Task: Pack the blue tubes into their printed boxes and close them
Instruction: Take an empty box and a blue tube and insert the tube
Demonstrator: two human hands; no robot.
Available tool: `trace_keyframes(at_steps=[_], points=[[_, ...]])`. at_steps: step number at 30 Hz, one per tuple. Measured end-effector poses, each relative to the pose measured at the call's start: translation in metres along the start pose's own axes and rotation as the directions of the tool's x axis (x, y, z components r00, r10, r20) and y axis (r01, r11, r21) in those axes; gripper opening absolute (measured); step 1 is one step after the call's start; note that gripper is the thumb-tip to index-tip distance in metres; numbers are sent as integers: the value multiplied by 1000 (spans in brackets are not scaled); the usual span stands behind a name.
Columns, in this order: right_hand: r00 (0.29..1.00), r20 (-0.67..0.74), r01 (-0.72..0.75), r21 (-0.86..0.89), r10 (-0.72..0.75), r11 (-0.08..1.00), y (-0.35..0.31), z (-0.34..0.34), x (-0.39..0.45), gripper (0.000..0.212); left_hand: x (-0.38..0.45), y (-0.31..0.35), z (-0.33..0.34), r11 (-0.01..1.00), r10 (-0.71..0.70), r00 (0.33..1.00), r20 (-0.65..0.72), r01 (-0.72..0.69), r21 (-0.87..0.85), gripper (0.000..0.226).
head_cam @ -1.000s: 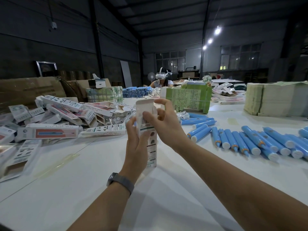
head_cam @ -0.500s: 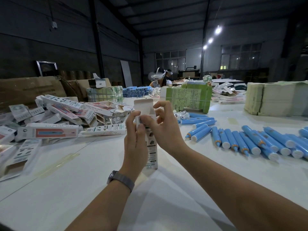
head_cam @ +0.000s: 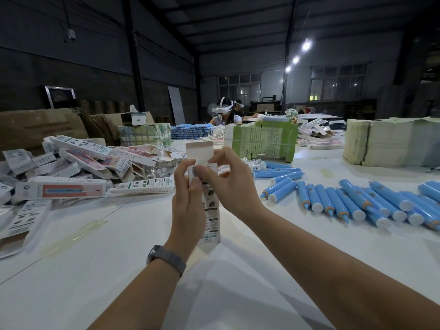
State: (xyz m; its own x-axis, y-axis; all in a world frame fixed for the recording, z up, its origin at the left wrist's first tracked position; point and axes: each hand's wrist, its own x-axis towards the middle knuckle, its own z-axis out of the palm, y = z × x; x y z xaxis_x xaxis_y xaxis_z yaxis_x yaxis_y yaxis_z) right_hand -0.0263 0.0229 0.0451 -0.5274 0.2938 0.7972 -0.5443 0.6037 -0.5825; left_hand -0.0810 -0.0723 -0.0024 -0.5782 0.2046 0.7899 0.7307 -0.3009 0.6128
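Since the earlier frame, both hands have shifted down the box (head_cam: 209, 198), which stands upright on the table (head_cam: 119, 270), top flap (head_cam: 199, 151) still raised. Left hand (head_cam: 189, 203) grips its side; right hand (head_cam: 228, 182) pinches the upper end. Packed boxes (head_cam: 71, 172) lie heaped at left; many blue tubes (head_cam: 345, 201) remain loose at right, so most work is judged outstanding.

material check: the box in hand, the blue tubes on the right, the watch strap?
Printed box: looks like thin paperboard, coated print outside, bare pale inside on the raised flap. Blue tubes: likely squeezable plastic, smooth satin sheen, white end caps, orange nozzle tips. Watch strap: dark grey, matte; rubber, fabric or metal mesh, cannot tell.
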Motion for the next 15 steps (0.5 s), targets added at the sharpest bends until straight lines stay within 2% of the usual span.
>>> trace_keyframes(at_steps=[5, 10, 12, 15], points=[[999, -41, -3, 52, 6, 999, -2, 3, 1, 25, 0, -3, 2, 1000, -3, 1000, -1, 3, 1, 31], [999, -43, -12, 149, 18, 989, -5, 2, 2, 38, -1, 1, 4, 999, -10, 1000, 13, 9, 32, 43], [1000, -22, 18, 105, -15, 994, -5, 1, 2, 32, -1, -1, 2, 1000, 9, 1000, -4, -9, 23, 48], [999, 1, 51, 24, -51, 998, -2, 1, 2, 14, 0, -3, 1, 1000, -5, 1000, -7, 5, 15, 42]])
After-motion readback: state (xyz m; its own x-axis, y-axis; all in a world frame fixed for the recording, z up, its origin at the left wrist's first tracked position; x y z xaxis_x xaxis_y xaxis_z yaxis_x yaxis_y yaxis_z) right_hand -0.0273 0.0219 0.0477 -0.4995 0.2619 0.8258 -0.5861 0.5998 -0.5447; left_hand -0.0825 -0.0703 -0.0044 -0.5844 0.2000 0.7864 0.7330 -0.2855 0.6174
